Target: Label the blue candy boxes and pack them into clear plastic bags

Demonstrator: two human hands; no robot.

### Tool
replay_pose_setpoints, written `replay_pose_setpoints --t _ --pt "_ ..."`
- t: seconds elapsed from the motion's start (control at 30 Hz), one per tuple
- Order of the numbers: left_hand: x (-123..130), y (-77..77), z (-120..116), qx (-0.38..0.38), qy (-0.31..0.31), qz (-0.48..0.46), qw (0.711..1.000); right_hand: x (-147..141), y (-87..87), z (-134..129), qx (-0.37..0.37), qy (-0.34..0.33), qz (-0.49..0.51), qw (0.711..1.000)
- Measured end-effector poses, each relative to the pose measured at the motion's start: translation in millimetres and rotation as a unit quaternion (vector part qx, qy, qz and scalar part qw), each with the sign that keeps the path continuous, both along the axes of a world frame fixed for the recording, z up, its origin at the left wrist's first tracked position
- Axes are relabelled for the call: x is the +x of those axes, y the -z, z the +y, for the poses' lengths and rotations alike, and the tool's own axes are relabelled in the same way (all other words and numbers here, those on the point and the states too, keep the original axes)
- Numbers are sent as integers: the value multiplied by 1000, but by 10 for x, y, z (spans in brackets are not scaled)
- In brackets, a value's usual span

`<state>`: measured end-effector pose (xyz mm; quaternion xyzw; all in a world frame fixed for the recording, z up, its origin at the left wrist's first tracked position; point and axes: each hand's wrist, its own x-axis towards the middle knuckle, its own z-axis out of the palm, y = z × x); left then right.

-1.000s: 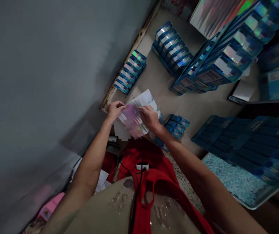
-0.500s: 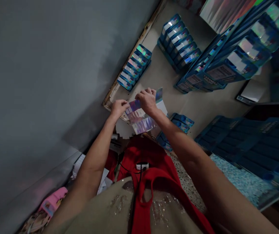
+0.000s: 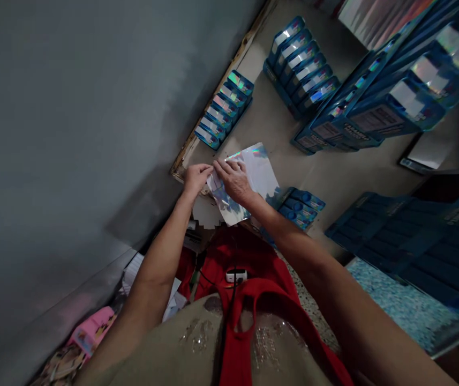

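Note:
A shiny, silvery holographic sheet (image 3: 258, 171) lies on the table in front of me, with a pale block across part of it. My left hand (image 3: 197, 181) pinches the sheet's left corner between thumb and fingertips. Stretched over the sheet's left part is my right hand (image 3: 235, 181), its fingers lying flat and the fingertips close to those of my left hand. Whether its thumb holds anything is hidden. Just beyond the hands stands a short row of blue cartons (image 3: 225, 110) with shiny white-topped ends.
A second row of blue cartons (image 3: 301, 64) and a tall stack of them (image 3: 374, 118) stand at the back right. More blue packs (image 3: 301, 206) lie beside my right forearm. A grey wall (image 3: 92, 107) borders the left; a dark-blue stack (image 3: 409, 230) sits at right.
My right hand has moved left and down across the sheet, towards my left hand. The sheet's far part, folded up before, now lies flatter. My left hand keeps its pinch.

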<state>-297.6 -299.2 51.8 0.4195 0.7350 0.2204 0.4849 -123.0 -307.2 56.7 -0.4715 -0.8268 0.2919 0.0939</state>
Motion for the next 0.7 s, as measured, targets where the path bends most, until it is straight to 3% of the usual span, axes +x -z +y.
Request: replay_pose_setpoints --t 0.2,0.47,0.7 --pt "-30 55 -11 -15 -15 12 1000 115 -18 -236 -25 13 -5 1000" --pt "-56 92 87 17 31 142 989 315 -361 -480 -63 168 -41 983" --pt "-5 126 192 20 35 109 993 559 -502 -748 -85 279 42 956"
